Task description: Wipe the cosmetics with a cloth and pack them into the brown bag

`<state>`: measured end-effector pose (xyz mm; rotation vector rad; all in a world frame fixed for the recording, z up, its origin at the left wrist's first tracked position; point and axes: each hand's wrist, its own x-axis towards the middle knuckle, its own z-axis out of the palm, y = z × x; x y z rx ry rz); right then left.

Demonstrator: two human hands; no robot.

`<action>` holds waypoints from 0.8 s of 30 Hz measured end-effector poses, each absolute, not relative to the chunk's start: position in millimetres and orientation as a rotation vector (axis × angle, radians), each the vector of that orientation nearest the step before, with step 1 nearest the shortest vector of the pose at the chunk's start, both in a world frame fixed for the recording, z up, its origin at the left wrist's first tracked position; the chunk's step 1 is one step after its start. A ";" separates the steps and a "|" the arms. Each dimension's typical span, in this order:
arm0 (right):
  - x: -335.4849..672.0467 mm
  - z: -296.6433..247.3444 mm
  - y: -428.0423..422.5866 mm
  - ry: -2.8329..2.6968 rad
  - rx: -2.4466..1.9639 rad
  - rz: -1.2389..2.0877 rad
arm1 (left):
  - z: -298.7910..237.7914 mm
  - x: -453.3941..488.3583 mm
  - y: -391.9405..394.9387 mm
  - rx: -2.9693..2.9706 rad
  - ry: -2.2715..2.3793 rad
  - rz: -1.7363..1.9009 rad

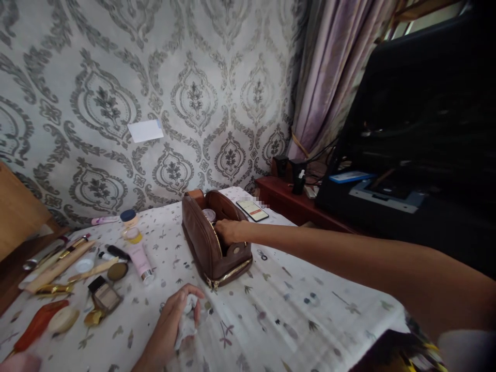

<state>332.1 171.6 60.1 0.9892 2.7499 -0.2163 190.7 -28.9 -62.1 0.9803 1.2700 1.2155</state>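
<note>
A brown leather toiletry bag (197, 238) with gold zips stands unzipped on the table, its mouth wide. My right hand (229, 232) reaches down into it from the right. The bag's wall and the hand itself hide the fingertips, so I cannot see whether they grasp anything. A round, pale-lidded container (209, 214) shows inside, just beyond that hand. In front of the bag, my left hand (170, 315) curls around a crumpled white tissue or cloth (187, 321), close to the tabletop.
Cosmetics lie along the left: a pink tube (140, 261), a blue-lidded jar (129, 218), a glass bottle (104, 293), an orange-red item (41, 325) and several brushes. Behind the bag rests a phone (252, 210). A dark screen (406, 119) and red desk (279, 194) stand at right.
</note>
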 end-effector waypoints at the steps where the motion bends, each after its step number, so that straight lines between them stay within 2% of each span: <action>1: 331.9 61.8 170.3 2.731 0.981 -0.205 | -60.9 191.0 -28.9 0.984 1.269 1.214; 13: 365.5 104.7 134.3 2.816 0.800 -0.009 | -48.7 197.7 -29.0 0.962 1.216 1.219; 18: 409.6 76.8 98.0 3.059 0.716 -0.112 | -49.9 192.9 -28.6 1.050 1.230 1.215; 24: 428.0 25.4 79.2 3.372 0.732 0.268 | -55.2 188.0 -28.2 1.110 1.279 1.141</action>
